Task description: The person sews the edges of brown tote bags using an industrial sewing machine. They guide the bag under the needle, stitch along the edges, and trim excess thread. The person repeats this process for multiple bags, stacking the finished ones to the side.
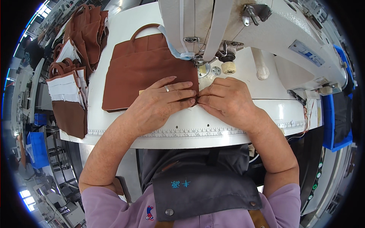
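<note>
A brown bag (144,64) with a looped handle lies flat on the white sewing table (125,21), under the left edge of the sewing machine head (182,22). My left hand (159,100) rests over the bag's lower right part, fingers curved onto its edge, thumb hidden, with a ring on one finger. My right hand (228,98) pinches that same edge near the lower corner, its fingertips meeting those of my left hand. The presser foot (198,60) and metal needle plate (205,72) are just beyond my fingers.
Stacked brown bag pieces (81,41) and more with white lining (66,98) lie at the left. A printed ruler (182,133) runs along the front edge. Blue bins stand at the right (338,129) and left (38,150). Other people (23,167) work at the far left.
</note>
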Available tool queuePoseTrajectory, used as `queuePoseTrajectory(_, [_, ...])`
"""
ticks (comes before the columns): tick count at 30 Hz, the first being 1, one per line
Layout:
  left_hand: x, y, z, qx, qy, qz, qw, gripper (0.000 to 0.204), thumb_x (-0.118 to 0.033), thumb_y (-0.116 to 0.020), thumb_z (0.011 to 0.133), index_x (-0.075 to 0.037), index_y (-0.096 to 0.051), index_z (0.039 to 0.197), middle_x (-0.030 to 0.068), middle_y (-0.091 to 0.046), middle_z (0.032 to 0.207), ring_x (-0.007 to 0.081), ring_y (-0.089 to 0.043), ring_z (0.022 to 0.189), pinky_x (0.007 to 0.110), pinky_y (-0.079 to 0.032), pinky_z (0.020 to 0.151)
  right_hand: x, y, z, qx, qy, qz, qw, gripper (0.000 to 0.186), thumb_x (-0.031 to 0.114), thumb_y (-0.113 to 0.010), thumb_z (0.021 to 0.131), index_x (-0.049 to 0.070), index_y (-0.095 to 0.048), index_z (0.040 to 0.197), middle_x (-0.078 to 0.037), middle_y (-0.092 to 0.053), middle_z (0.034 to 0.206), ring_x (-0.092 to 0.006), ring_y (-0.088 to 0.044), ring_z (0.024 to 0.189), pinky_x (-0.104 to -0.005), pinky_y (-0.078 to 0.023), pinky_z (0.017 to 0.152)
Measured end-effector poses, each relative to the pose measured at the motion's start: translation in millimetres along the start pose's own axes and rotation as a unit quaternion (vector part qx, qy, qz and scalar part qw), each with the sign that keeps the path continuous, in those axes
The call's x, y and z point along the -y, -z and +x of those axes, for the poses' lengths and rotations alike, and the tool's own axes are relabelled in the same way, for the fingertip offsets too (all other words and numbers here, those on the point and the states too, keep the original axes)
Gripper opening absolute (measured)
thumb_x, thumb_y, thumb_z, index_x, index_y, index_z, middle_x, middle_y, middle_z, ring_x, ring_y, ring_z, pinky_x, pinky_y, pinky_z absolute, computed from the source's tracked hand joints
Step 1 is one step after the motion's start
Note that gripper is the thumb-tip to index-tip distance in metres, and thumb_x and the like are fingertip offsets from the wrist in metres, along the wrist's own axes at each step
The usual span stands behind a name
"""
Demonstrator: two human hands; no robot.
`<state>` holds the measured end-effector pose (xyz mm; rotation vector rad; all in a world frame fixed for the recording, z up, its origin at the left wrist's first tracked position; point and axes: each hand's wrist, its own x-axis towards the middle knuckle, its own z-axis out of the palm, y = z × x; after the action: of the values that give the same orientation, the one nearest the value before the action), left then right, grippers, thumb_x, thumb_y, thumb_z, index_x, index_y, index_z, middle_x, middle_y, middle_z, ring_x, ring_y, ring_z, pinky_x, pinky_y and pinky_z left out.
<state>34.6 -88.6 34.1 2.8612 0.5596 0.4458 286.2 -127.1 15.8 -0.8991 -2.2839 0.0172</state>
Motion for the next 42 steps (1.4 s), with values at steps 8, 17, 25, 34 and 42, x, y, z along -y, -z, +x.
queuePoseTrajectory(8, [16.4,-9.6,0.5,-0.028,0.003,-0.024,0.999,0.041,0.004,-0.061,0.087,-0.013,-0.077,0.121,0.0026,-0.073,0.130,0.0208,-0.063,0.133,0.049,-0.045,0.117,-3.6,3.2,3.0,0.013,-0.050,0.010,0.999,0.009,0.013,-0.082,0.077,0.010,-0.074,0.082,-0.001,-0.066,0.083,-0.0210,-0.065,0.078,-0.0370,-0.052,0.066])
queuePoseTrajectory(17, [52.2,-20.6,20.5,-0.096,-0.027,-0.003,0.995,0.036,-0.001,-0.067,0.085,-0.012,-0.079,0.116,0.0018,-0.074,0.128,0.0239,-0.070,0.118,0.044,-0.054,0.106,-10.8,-2.1,4.9,0.014,-0.118,-0.060,0.991,0.016,0.016,-0.080,0.083,0.011,-0.078,0.098,-0.008,-0.065,0.085,-0.0266,-0.064,0.080,-0.0416,-0.051,0.068])
queuePoseTrajectory(25, [66.0,-19.8,38.6,-0.130,0.016,0.009,0.991,0.034,0.003,-0.067,0.083,-0.012,-0.083,0.109,0.0030,-0.079,0.115,0.0265,-0.072,0.108,0.037,-0.059,0.094,-9.1,-0.4,9.0,0.041,-0.167,-0.076,0.982,0.029,0.020,-0.078,0.085,0.011,-0.076,0.113,-0.012,-0.063,0.086,-0.0296,-0.065,0.082,-0.0444,-0.051,0.070])
queuePoseTrajectory(34, [59.3,-13.1,39.1,-0.091,0.063,0.043,0.993,0.045,0.008,-0.060,0.083,-0.013,-0.080,0.117,0.0062,-0.078,0.119,0.0280,-0.072,0.106,0.037,-0.059,0.095,-10.9,0.3,8.4,0.031,-0.154,-0.066,0.985,0.030,0.020,-0.078,0.085,0.010,-0.076,0.113,-0.012,-0.064,0.090,-0.0307,-0.065,0.080,-0.0444,-0.053,0.070])
queuePoseTrajectory(42, [-6.8,-27.7,32.4,-0.055,0.133,0.187,0.972,0.044,-0.005,-0.052,0.090,0.007,-0.067,0.129,0.0212,-0.072,0.128,0.0326,-0.068,0.122,0.045,-0.052,0.108,-13.2,-3.1,7.4,0.027,-0.149,-0.078,0.985,0.028,0.021,-0.077,0.087,0.011,-0.076,0.113,-0.011,-0.065,0.090,-0.0306,-0.067,0.081,-0.0443,-0.055,0.071])
